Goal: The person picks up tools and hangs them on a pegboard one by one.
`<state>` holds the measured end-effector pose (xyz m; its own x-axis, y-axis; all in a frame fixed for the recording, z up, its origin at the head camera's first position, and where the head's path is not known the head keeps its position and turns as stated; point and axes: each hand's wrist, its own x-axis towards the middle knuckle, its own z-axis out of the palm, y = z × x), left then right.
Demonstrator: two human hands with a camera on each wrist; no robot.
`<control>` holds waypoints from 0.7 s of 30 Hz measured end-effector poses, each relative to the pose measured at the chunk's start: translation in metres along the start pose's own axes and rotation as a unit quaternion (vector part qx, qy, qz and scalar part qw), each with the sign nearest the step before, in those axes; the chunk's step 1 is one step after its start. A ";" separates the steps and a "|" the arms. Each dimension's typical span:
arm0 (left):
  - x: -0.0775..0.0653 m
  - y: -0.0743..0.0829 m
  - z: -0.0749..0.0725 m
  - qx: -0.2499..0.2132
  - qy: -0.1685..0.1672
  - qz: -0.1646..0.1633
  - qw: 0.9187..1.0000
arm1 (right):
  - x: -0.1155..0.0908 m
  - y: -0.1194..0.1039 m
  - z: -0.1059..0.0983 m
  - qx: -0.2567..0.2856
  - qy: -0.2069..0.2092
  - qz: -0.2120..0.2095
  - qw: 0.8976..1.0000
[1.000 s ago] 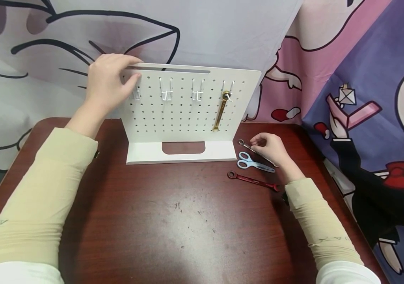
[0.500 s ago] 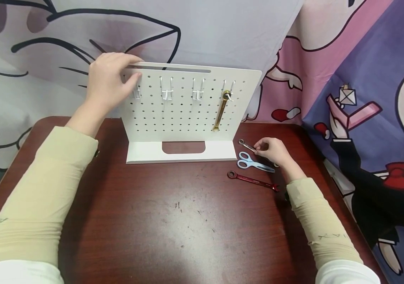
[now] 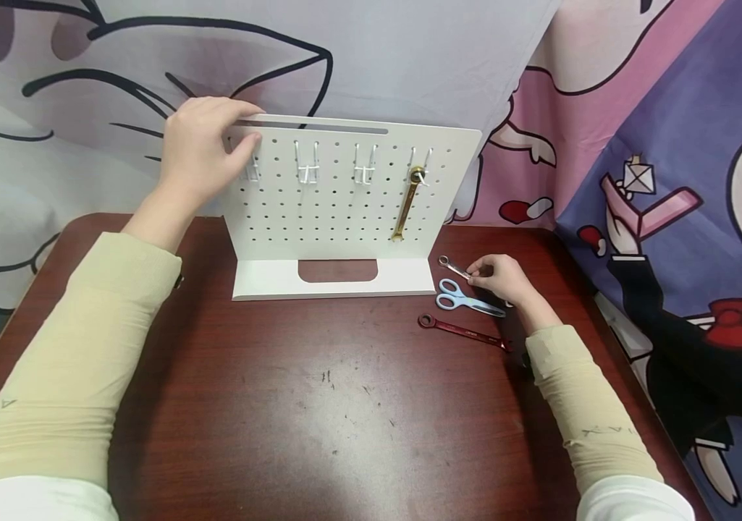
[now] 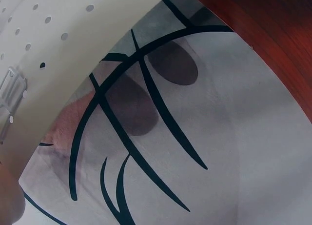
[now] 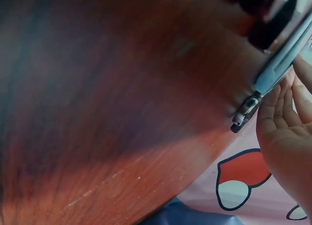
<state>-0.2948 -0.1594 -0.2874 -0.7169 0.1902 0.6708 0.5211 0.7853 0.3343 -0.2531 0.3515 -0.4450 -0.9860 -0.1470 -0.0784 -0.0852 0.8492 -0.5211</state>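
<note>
My left hand point(image 3: 204, 148) grips the upper left corner of a white pegboard point(image 3: 318, 210), thumb on the front and fingers over the top edge. In the left wrist view, part of a finger point(image 4: 9, 198) shows by the board's edge. On the right of the table, my right hand point(image 3: 501, 278) pinches the shank of a silver combination wrench point(image 3: 454, 268); the hand hides its other end partly. Just in front lie light-blue-handled scissors point(image 3: 465, 298), then a red combination wrench point(image 3: 465, 331). In the right wrist view, the right hand's fingers point(image 5: 282, 105) are bent close to the tools.
A gold wrench point(image 3: 406, 206) hangs from the rightmost of several clear hooks; another hook point(image 3: 308, 172) holds nothing. The pegboard's base point(image 3: 266, 281) stands on the dark red wooden table point(image 3: 318, 405). Printed cloth point(image 3: 423, 65) hangs behind and to the right.
My right hand has shifted slightly right and toward me along the silver wrench, and its fingertips have come down onto the shank. The left hand has stayed on the pegboard corner.
</note>
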 end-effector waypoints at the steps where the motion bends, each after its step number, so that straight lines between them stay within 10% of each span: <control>1: 0.000 0.000 0.000 0.001 -0.001 0.000 1.000 | 0.000 0.000 0.000 0.000 -0.003 0.001 1.000; 21: -0.001 -0.001 0.000 -0.010 0.008 0.008 1.000 | -0.006 -0.007 -0.001 0.005 0.002 0.008 1.000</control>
<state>-0.2949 -0.1606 -0.2883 -0.7012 0.1926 0.6865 0.5414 0.7704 0.3368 -0.2468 0.3464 -0.4401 -0.9879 -0.1309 -0.0833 -0.0676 0.8464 -0.5282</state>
